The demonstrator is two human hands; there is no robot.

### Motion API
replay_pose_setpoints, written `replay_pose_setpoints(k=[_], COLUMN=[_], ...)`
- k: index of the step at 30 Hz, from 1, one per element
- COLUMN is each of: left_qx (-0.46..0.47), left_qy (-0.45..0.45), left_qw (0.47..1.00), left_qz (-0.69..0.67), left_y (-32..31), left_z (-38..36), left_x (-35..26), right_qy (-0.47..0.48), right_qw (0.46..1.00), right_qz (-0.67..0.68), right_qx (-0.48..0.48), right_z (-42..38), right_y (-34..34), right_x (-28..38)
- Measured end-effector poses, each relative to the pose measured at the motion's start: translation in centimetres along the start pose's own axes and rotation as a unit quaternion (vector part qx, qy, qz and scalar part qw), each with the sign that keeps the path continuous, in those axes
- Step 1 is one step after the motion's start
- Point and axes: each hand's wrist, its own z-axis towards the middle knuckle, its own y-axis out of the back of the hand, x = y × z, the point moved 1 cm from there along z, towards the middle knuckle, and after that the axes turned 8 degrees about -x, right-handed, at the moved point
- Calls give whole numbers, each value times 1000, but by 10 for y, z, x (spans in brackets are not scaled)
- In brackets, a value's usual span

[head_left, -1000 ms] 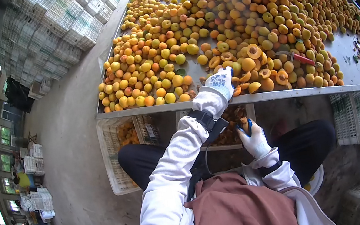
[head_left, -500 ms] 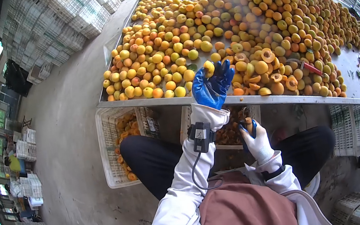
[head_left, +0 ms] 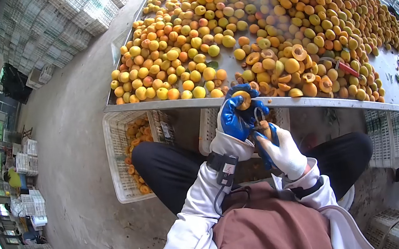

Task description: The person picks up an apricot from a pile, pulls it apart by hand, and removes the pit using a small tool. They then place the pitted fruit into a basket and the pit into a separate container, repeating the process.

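My left hand, in a blue-coated glove, is closed around an apricot close to the table's front edge. My right hand, in a white glove with blue-coated fingers, grips a small pitting tool with a wooden handle and a curved metal loop at its tip. That loop points up right beside the fruit and the left fingers. Whole apricots cover much of the metal table behind my hands. Cut apricot halves lie among them, to the right of my left hand.
A white crate with apricot halves stands under the table at left. Another crate is partly hidden below my hands. A red-handled tool lies among the fruit. Stacked crates fill the far left; more stand at right.
My left hand has drawn back from over the table towards me with the apricot. My right hand has risen with the pitting tool, bringing its tip beside the fruit.
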Motion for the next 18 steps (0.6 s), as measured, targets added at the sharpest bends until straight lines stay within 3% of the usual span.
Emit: replay_pose_setpoints(k=[3, 5, 10, 15, 18], left_qx=[-15, -47, -64, -113, -176], left_qy=[-25, 35, 54, -12, 5], left_qw=[999, 998, 997, 993, 983], left_qz=[43, 22, 3, 21, 49], left_y=[-4, 2, -14, -23, -37], left_z=[-12, -15, -21, -20, -26], left_x=[9, 14, 21, 32, 29], right_qy=[-21, -19, 47, 93, 102], right_qw=[1000, 1000, 998, 991, 988], right_qz=[19, -5, -9, -62, -95], right_qx=[2, -2, -39, -75, -72], right_z=[6, 8, 12, 10, 8], right_y=[0, -1, -6, -11, -8], right_x=[-8, -15, -32, -31, -28])
